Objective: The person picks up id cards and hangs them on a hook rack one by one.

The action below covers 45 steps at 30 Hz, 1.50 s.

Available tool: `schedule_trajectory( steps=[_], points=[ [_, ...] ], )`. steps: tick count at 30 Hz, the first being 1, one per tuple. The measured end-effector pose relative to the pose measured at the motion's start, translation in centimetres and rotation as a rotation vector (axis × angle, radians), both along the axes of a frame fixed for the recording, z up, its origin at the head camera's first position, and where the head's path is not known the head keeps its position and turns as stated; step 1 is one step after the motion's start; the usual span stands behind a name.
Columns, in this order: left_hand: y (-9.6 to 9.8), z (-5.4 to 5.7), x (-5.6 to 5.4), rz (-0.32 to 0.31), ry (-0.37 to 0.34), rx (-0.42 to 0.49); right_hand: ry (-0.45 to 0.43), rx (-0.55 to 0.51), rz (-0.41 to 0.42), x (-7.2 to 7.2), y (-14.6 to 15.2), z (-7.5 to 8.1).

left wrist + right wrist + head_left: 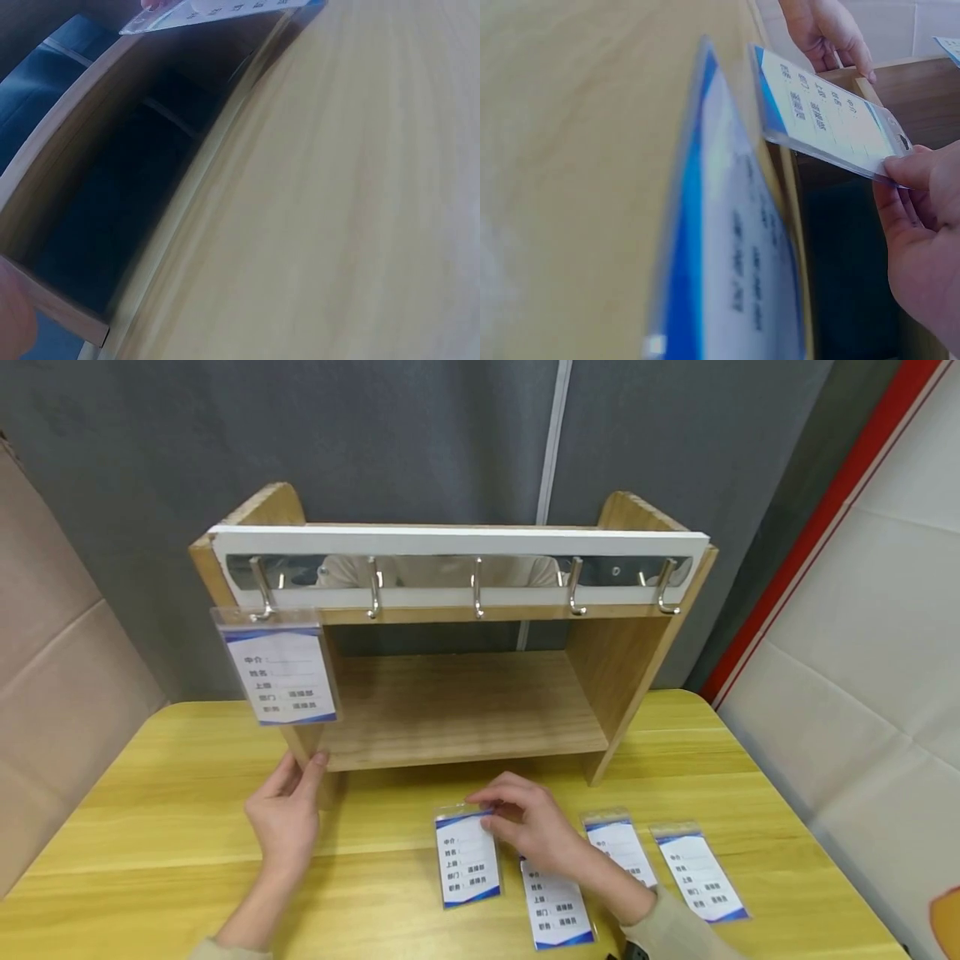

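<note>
"Grey partition [420,443] behind, yellow table [150,793] below?"
"Yes, and a wooden shelf [465,693] near the table's far edge."
"Hands?"
"Left hand [288,814] grips the shelf's left side; right hand [528,822] pinches a badge [467,868] by its top, before the shelf. Three more badges [701,877] lie toward the table's right edge."

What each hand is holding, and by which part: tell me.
The right hand pinches a badge by its clear top end; the left hand grips the wooden rack low on its left side panel.
</note>
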State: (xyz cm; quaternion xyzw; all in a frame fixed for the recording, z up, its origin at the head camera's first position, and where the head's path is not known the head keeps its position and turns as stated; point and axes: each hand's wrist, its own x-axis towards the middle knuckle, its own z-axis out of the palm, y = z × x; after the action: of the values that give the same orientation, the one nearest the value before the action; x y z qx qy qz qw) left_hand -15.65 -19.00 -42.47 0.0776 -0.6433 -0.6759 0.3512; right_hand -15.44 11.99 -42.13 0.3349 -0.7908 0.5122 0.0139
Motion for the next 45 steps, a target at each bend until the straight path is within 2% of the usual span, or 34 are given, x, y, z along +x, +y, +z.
schedule_trajectory(
  steps=[10, 16, 23, 29, 38, 45],
  points=[
    [0.0, 0.0, 0.0, -0.014, 0.005, 0.008, 0.100, -0.090, 0.070, -0.5, -0.2, 1.4],
    [-0.1, 0.1, 0.0, -0.018, -0.014, 0.019, 0.164, -0.126, 0.095, -1.1, -0.7, 3.0],
    [-0.2, 0.2, 0.1, -0.026, -0.048, 0.039, 0.205, -0.120, 0.075, -1.7, -1.6, 5.4],
    [-0.2, 0.1, -0.1, -0.033, -0.020, 0.043, 0.263, -0.138, 0.075, -2.3, -2.3, 7.0],
    [-0.2, 0.0, -0.2, -0.023, -0.003, 0.045, 0.360, -0.238, 0.094, -3.0, -3.2, 9.2],
    [-0.1, -0.1, -0.3, -0.012, 0.018, 0.058, 0.422, -0.265, 0.051, -3.2, -4.0, 10.5]
  ],
)
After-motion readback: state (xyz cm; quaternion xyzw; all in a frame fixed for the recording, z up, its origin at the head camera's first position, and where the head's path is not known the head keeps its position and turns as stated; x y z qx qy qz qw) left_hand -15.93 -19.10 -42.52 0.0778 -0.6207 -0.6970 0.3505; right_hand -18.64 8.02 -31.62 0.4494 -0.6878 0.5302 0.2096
